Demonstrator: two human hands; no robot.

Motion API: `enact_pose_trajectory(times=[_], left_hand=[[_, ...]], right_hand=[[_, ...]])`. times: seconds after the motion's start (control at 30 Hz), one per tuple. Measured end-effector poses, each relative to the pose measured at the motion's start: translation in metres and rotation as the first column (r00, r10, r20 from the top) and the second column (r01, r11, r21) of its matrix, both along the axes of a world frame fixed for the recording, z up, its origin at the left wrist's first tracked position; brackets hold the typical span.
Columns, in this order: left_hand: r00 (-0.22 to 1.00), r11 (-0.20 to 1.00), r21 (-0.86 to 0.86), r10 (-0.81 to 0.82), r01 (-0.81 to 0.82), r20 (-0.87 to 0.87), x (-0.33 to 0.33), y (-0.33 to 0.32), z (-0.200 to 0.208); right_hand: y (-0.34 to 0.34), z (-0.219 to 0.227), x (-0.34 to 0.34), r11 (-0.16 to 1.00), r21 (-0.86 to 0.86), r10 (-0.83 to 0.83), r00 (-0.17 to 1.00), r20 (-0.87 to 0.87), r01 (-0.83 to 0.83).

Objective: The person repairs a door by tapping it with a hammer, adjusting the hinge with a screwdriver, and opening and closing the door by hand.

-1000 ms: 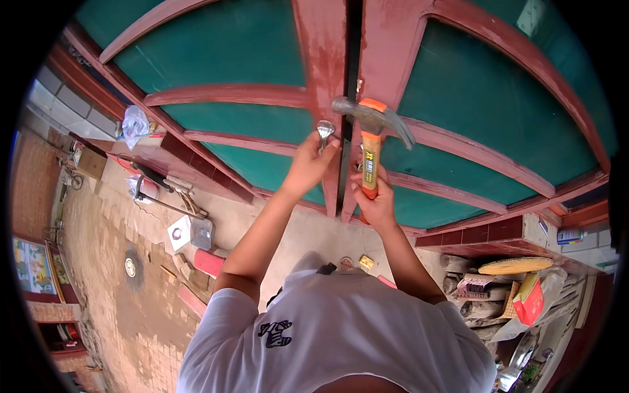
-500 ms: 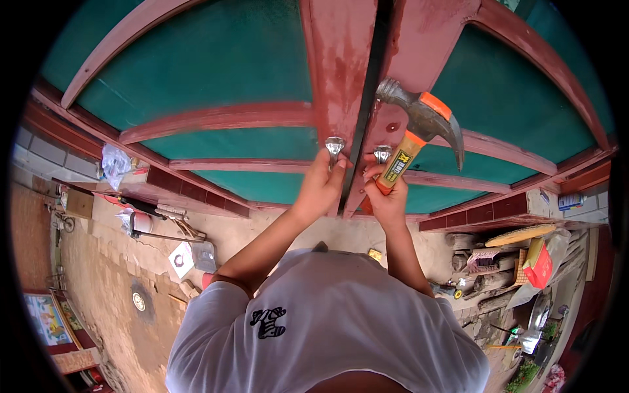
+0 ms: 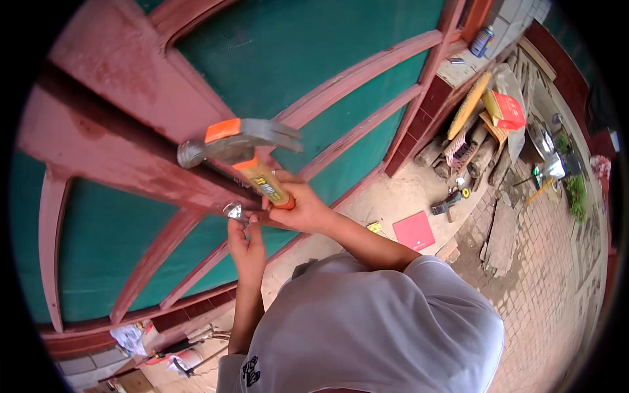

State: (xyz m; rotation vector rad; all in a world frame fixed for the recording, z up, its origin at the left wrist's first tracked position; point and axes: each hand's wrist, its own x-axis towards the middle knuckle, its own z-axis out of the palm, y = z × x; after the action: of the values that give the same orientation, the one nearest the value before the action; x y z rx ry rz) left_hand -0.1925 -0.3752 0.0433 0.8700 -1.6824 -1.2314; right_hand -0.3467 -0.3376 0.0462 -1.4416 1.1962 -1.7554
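A claw hammer with a dark metal head and an orange and yellow handle stands in front of the reddish double door. My right hand is closed round the lower end of its handle, the head up and the claw pointing right. Just left of it, my left hand pinches a shiny silver door knob on the left door leaf, by the dark gap between the leaves. A second knob on the right leaf cannot be made out; the right hand and hammer cover that spot. Green panels fill the door frames.
At right, cut logs, a red and yellow box and a yellow woven piece lie by the wall. A dark power tool, a red square sheet and a small yellow box lie on the ground. A blue can stands on the ledge.
My view has swung to the right, so the door now appears tilted at the left. The hammer stays in my right hand; the right leaf's knob has gone out of sight.
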Motion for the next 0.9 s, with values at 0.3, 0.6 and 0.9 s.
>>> enact_pose_trajectory(times=[0.3, 0.6, 0.9], left_hand=[[1.0, 1.0, -0.03, 0.004, -0.004, 0.001, -0.007, 0.005, -0.003], [0.969, 0.958, -0.243, 0.193, -0.152, 0.153, -0.009, 0.005, -0.002], [0.961, 0.971, -0.148, 0.211, -0.186, 0.179, -0.007, -0.004, 0.024]], right_hand=[[0.013, 0.014, 0.006, 0.999, -0.002, -0.036, 0.999, 0.028, 0.036], [0.009, 0.012, 0.013, 0.998, 0.049, -0.037, 0.999, -0.013, 0.038], [-0.007, 0.004, 0.009, 0.998, 0.058, 0.002, 1.0, -0.024, -0.001]])
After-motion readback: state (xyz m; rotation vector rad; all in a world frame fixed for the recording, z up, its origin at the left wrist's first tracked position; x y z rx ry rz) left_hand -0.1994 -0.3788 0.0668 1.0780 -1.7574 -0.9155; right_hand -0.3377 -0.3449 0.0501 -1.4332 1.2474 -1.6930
